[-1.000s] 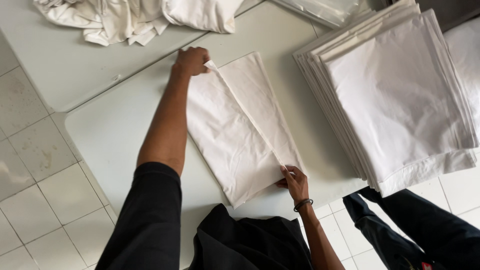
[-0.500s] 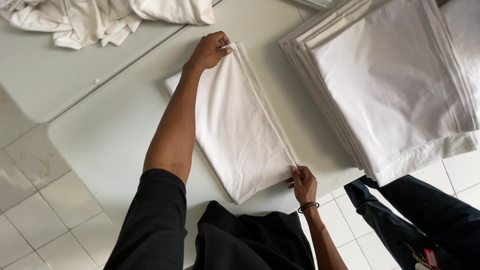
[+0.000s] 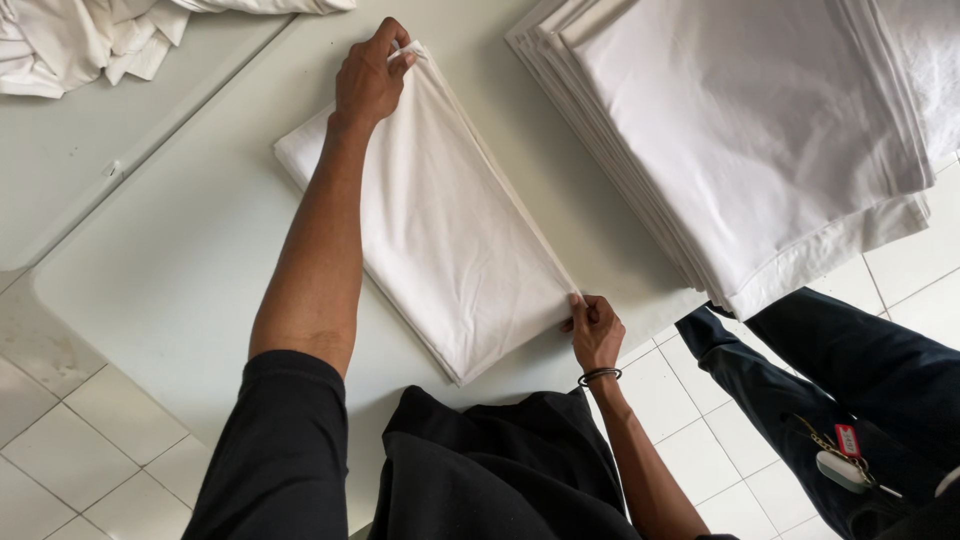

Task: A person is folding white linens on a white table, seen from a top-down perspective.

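A folded white cloth (image 3: 450, 230) lies as a long rectangle on a pale table (image 3: 170, 270). My left hand (image 3: 370, 75) pinches its far corner, the arm stretched across the cloth's left side. My right hand (image 3: 595, 330) grips the near right corner at the table's edge; a dark band circles that wrist. Both hands hold the same long right-hand edge of the cloth.
A tall stack of folded white cloths (image 3: 760, 130) sits to the right, overhanging the table edge. Crumpled white cloths (image 3: 90, 40) lie at the top left on a second table. Another person's dark-trousered legs (image 3: 860, 390) stand at the lower right on a white tiled floor.
The cloth has been folded narrower: the right flap now lies over the rest. Both hands have shifted slightly with the edge and the view has moved closer.
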